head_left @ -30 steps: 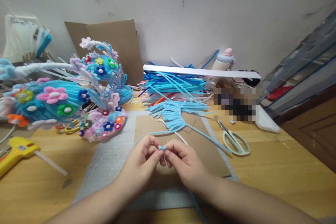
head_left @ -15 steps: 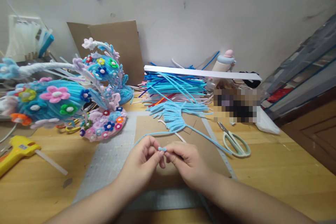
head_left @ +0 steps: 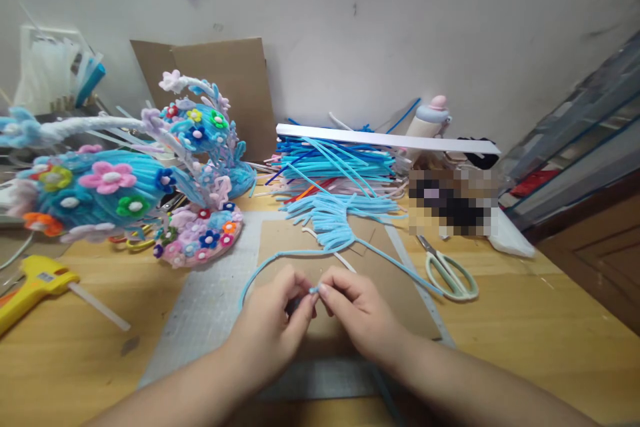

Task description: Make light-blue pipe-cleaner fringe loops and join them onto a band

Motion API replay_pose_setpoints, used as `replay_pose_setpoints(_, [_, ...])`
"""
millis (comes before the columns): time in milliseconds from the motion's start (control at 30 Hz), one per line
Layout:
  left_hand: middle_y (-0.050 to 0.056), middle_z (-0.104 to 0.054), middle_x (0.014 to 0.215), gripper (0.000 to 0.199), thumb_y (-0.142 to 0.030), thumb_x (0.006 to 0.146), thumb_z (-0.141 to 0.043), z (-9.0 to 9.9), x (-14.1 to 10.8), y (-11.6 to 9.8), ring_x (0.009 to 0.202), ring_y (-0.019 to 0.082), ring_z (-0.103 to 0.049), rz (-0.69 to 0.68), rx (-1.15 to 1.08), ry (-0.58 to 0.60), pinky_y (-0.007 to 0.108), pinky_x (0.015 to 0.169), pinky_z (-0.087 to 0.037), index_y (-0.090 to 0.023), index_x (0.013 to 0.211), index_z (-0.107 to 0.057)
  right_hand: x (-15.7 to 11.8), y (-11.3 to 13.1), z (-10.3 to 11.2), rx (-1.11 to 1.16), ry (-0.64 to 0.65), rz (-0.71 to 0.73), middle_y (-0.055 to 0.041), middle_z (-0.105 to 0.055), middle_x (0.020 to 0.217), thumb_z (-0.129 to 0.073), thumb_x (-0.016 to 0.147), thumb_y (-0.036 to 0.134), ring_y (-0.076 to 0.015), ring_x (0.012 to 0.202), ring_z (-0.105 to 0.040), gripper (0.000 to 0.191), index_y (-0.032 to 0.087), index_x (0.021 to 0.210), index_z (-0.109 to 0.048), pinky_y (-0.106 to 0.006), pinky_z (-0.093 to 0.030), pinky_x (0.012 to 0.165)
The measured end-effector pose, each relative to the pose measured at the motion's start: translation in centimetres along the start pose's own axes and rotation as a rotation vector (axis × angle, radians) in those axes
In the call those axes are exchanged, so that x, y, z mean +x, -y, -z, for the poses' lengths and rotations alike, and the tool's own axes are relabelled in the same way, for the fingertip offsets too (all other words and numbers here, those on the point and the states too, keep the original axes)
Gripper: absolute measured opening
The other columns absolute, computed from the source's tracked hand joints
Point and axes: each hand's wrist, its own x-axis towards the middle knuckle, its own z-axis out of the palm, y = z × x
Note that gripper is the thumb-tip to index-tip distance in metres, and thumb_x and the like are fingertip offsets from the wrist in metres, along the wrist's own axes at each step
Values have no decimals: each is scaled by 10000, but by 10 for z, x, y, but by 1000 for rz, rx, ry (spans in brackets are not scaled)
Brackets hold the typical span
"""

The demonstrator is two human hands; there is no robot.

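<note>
Between my two hands is a light-blue pipe cleaner (head_left: 315, 290), of which only a short bit shows at the fingertips. My left hand (head_left: 280, 310) pinches it from the left, thumb against curled fingers. From the other side my right hand (head_left: 355, 307) pinches it too, the fingertips of both hands almost touching. A blue strand hangs below my right wrist, blurred. Just beyond the hands lies a bundle of light-blue pipe cleaners (head_left: 333, 223), joined in a row, with long strands trailing left and right over the cardboard sheet (head_left: 400, 280).
A grey cutting mat (head_left: 200, 320) lies under the cardboard. Scissors (head_left: 453, 275) rest at right, a yellow glue gun (head_left: 40, 283) at left. Flower-covered lanterns (head_left: 100, 190) stand at left. Behind are stacked pipe cleaners (head_left: 340, 163) under a white strip (head_left: 390, 139) and a bottle (head_left: 427, 121).
My fingertips have drawn closer together over the pipe cleaner, and less of it shows. Both hands sit slightly lower, and the left trailing strand of the bundle is more exposed.
</note>
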Motion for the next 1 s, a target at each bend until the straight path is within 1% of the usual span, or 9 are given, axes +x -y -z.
replay_pose_setpoints(133, [-9,-574,672,39,-208,812,-489,-1,-1,3,583,115,-522,-41,42,-102,223,536,-396,-186,802,-520,0,-2,-2,172,-15,-49,45,-389,597,-444,878,296,-80,565,-355,233,165,693,-497,-207,-298,538])
replay_pose_setpoints(267, [19,-614,732,87,-211,809,-500,-3,0,4,670,136,-561,-33,-46,-196,250,610,-434,-178,794,-579,0,-5,-6,364,-10,-100,51,-370,589,-447,881,335,-70,524,-314,230,165,735,-500,-204,-264,487])
replay_pose_setpoints(433, [26,-629,783,88,-221,798,-534,-6,1,3,709,134,-580,14,-258,-195,241,627,-457,-173,862,-570,0,-6,-7,415,-16,-107,45,-388,604,-466,875,334,-62,524,-318,218,161,760,-533,-197,-254,475])
replay_pose_setpoints(533, [26,-631,780,88,-206,794,-541,-6,2,2,694,128,-577,4,-264,-187,239,621,-461,-170,863,-581,1,-5,-5,434,-5,-112,44,-390,598,-479,867,332,-58,519,-324,224,153,748,-540,-191,-253,468])
replay_pose_setpoints(600, [19,-613,725,66,-190,801,-529,-4,2,3,650,122,-560,-53,-164,-200,236,590,-452,-168,810,-591,3,-3,-5,506,32,-154,50,-395,570,-492,855,335,-51,484,-313,228,151,724,-523,-187,-232,440])
replay_pose_setpoints(700, [23,-594,742,95,-119,805,-505,0,2,4,695,121,-562,-248,17,-222,237,624,-458,-167,792,-586,5,-3,-4,656,97,-266,59,-416,511,-511,833,327,-37,401,-263,230,156,682,-490,-184,-165,382])
replay_pose_setpoints(867, [78,-613,902,224,-33,798,-480,2,-2,9,796,143,-580,-585,411,-188,247,672,-488,-151,965,-571,5,-3,-2,819,124,-433,66,-421,461,-537,789,264,-23,342,-204,164,148,675,-512,-182,-97,345])
replay_pose_setpoints(933, [111,-627,919,261,-47,805,-480,1,-4,11,791,173,-591,-679,632,-173,271,644,-502,-117,1048,-547,6,-1,-1,834,116,-486,63,-431,470,-540,775,245,-16,338,-204,151,145,667,-507,-178,-83,347])
replay_pose_setpoints(1000, [141,-634,927,284,-71,818,-471,-1,-5,12,776,200,-601,-740,808,-169,289,602,-511,-77,1097,-521,6,0,1,814,99,-481,55,-452,486,-534,780,256,-13,337,-220,171,139,658,-507,-176,-98,348])
